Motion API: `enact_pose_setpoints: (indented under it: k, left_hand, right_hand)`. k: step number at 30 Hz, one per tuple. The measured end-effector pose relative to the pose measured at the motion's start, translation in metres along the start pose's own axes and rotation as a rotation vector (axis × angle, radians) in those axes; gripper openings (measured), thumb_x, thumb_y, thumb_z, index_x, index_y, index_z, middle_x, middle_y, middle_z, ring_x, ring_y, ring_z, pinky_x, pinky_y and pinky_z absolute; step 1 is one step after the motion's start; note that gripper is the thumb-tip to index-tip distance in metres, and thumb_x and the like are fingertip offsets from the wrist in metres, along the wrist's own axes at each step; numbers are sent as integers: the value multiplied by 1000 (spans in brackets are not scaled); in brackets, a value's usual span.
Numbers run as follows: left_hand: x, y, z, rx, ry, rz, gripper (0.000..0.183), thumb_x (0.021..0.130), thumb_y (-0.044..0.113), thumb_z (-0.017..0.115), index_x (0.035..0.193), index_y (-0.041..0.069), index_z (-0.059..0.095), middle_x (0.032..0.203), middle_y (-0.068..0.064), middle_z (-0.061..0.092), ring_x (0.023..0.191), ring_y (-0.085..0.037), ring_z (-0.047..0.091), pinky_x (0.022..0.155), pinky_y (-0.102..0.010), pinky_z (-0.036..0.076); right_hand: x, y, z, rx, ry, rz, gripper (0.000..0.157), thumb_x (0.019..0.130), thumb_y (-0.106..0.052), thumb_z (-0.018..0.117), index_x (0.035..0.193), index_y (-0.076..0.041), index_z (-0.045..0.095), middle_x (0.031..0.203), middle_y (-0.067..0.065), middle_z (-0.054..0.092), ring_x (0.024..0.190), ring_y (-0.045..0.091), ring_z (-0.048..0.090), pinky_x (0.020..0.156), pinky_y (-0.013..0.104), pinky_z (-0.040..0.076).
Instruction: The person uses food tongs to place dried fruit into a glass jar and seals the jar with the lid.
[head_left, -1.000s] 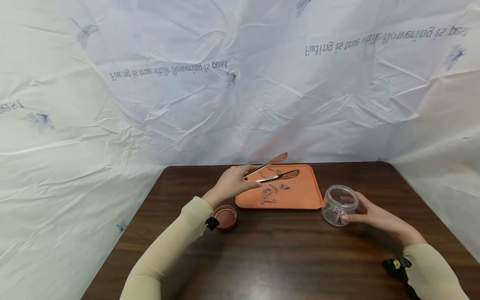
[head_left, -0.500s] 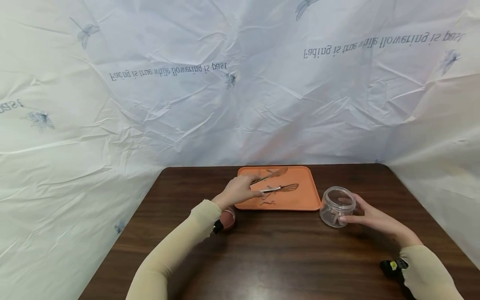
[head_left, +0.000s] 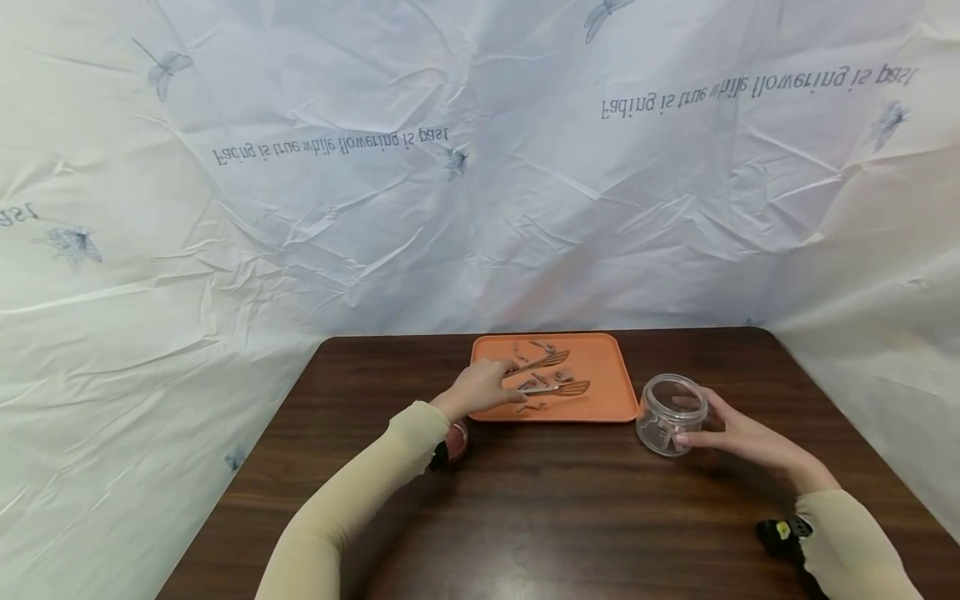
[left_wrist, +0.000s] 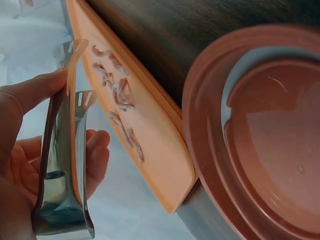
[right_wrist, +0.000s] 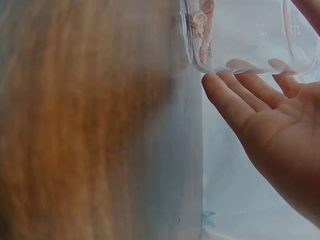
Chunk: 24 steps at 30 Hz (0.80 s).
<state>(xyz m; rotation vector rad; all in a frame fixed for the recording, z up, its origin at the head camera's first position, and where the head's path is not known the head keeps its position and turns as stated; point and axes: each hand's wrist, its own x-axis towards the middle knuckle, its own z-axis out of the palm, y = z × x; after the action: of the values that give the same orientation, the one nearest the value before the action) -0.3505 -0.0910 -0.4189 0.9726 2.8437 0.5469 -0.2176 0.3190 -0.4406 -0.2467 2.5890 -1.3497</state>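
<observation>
In the head view my left hand [head_left: 483,390] holds slotted metal tongs [left_wrist: 62,200] between thumb and fingers. The two arms of the tongs stand apart, their tips low over an orange tray [head_left: 611,375]. Several wrinkled brownish strips [left_wrist: 120,92], like dried food, lie scattered on it, some overlapped by the tongs. My right hand [head_left: 742,432] grips a clear jar [head_left: 667,417] from its right side, thumb in front, fingers behind. The jar is upright and uncovered, and a few similar pieces [right_wrist: 202,30] show at its bottom.
A round reddish-brown lid [left_wrist: 280,135] lies on the dark wooden table [head_left: 540,517], partly hidden behind my left wrist in the head view. The jar stands close to the tray's right front corner. A wrinkled white printed sheet [head_left: 480,233] hangs behind the table and along its sides.
My left hand has brought the tongs down from above the tray's back part to low over the strips. My right hand and the jar have stayed nearly in place.
</observation>
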Motion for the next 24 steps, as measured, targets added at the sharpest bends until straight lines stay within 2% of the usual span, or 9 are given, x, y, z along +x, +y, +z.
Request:
enact_pose_setpoints:
  k: [7,16,19,24]
  left_hand:
    - [4,0,2,-33,-29,-26,61,92,41,75,140,7,58,130,-10,66,109,-22,67,90,-41,54]
    - [9,-5,5,-93,-66,-12,59,93,40,74,139,7,59,131,-11,65,112,-23,65,93,-42,52]
    - [9,-6,5,-107,-66,-9,57,94,40,73,138,7,60,128,-11,66,105,-19,66,88,-40,54]
    - [9,-7,7,-125,-53,18,48,95,36,72,130,5,64,112,-8,70,83,-12,65,73,-35,53]
  right_hand:
    - [1,2,0,19,-8,-23,91,96,-28,71,160,-6,9,154,29,32,139,50,30,96,64,40]
    - [1,3,-1,36,-14,-22,91,97,-27,70,161,-8,8,156,27,30,140,52,27,95,65,40]
    - [1,3,-1,40,-16,-24,90,97,-27,70,161,-9,8,156,27,30,140,54,27,95,65,41]
    - [2,4,-2,27,-18,-12,92,97,-28,70,161,-10,7,156,29,27,140,54,26,95,66,40]
